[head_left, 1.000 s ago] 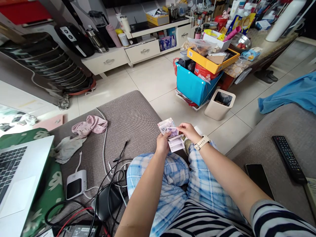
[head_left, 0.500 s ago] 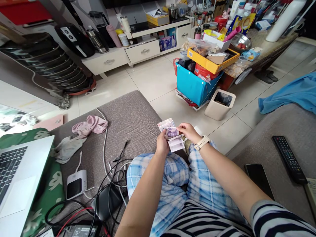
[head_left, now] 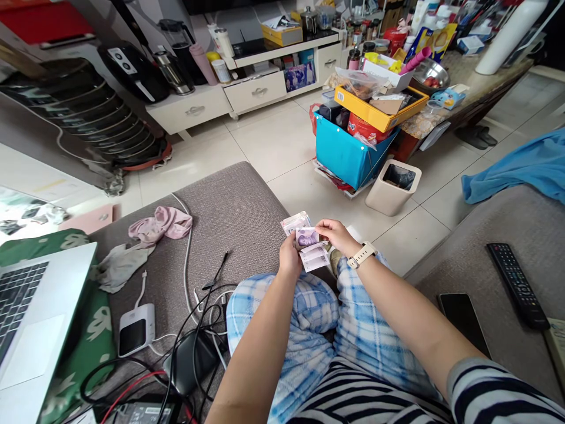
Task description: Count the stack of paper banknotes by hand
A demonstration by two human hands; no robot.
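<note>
I hold a small stack of banknotes (head_left: 307,239) in front of my knees, over the edge of a grey sofa seat (head_left: 229,218). My left hand (head_left: 289,259) is closed round the lower left of the stack. My right hand (head_left: 338,234), with a pale watch at the wrist, pinches the top purple note from the right. Pink notes fan out behind it and pale ones stick out below. My legs in blue checked trousers are below the hands.
A laptop (head_left: 30,318) on a green cushion, a white charger (head_left: 136,330) and tangled cables lie left. A remote (head_left: 516,284) and phone (head_left: 463,315) lie right. A beige bin (head_left: 392,185) and blue crate (head_left: 348,156) stand on the tiled floor.
The purple top note has slid a little right and down across the stack under my right fingers. Both hands stay in place.
</note>
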